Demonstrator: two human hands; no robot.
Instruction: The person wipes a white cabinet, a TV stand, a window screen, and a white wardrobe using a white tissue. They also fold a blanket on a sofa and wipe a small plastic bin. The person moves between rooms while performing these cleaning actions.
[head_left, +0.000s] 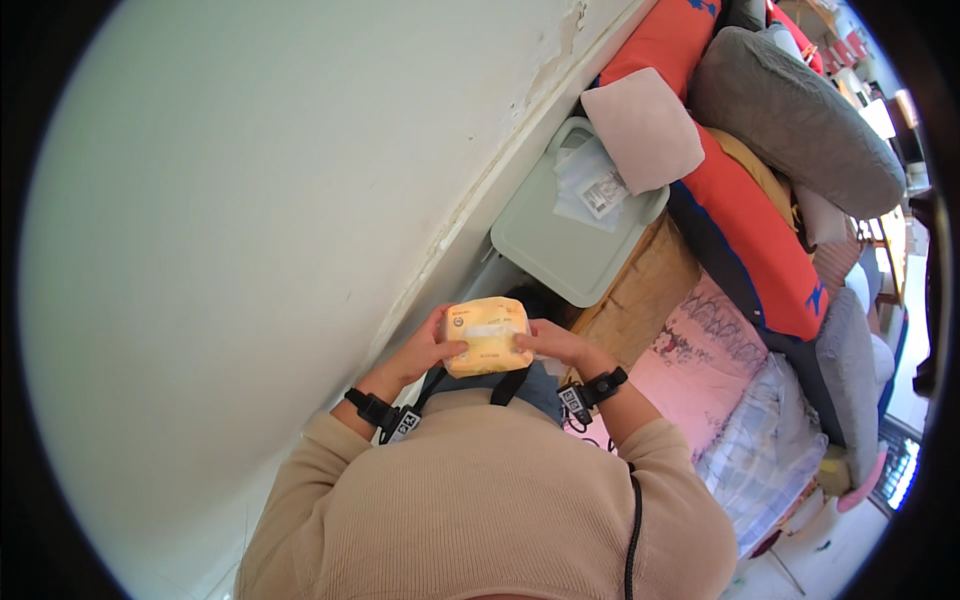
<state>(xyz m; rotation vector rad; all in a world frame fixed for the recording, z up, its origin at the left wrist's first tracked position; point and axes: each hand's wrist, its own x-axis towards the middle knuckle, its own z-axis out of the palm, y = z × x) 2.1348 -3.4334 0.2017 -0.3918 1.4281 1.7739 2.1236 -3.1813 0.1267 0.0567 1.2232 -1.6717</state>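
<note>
Between my two hands is a yellow plastic-wrapped pack of tissues (489, 358), with a pale strip of tissue or opening along its upper face. My left hand (422, 346) grips its left side, the thumb lying on the top face. On the opposite side my right hand (556, 343) grips it the same way, thumb near the pale strip. The pack is held in front of my waist. My fingers beneath it are hidden. Just beyond it stands a storage bin with a grey-green lid (544, 244).
A plastic packet with a printed label (604, 193) and a pale pink cushion (645, 131) lie on the lid. The wall (247, 187) runs close along my left. To the right are a red bolster (757, 240), a grey cushion (795, 120) and pink bedding (697, 360).
</note>
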